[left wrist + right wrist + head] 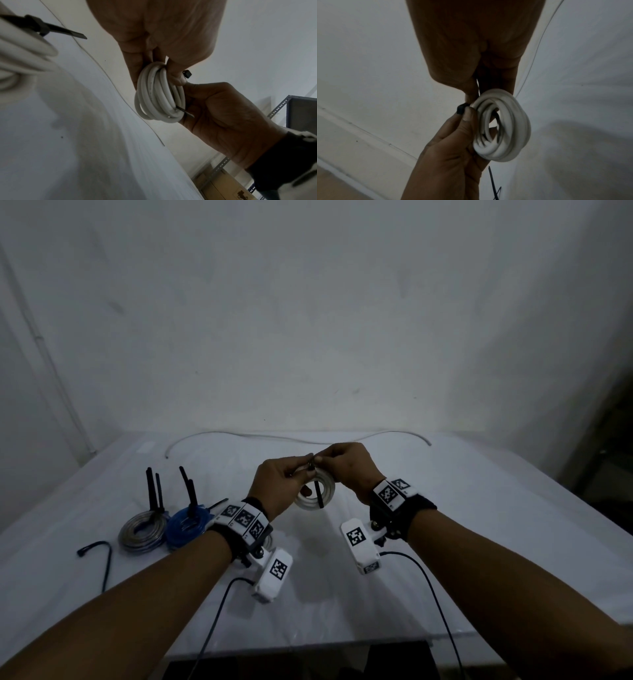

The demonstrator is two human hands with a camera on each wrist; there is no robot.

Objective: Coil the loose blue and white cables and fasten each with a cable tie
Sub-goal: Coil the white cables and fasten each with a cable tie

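A coiled white cable (313, 498) is held above the table's middle. My left hand (303, 472) grips the coil's left side, its thumb (469, 115) against the black cable tie's head (462, 108). My right hand (323, 460) pinches the black cable tie (319, 494) at the top of the coil; the tie's tail hangs down across the loops. In the left wrist view the coil (159, 94) sits between my left hand (163, 63) and right hand (219, 111), with the tie tail (186, 113) poking out.
A grey coil (142, 530) and a blue coil (186, 525), both with upright black ties, lie at the left. Another tied white coil (20, 54) lies under my left wrist. A loose white cable (298, 438) runs along the table's back. A black tie (99, 556) lies front left.
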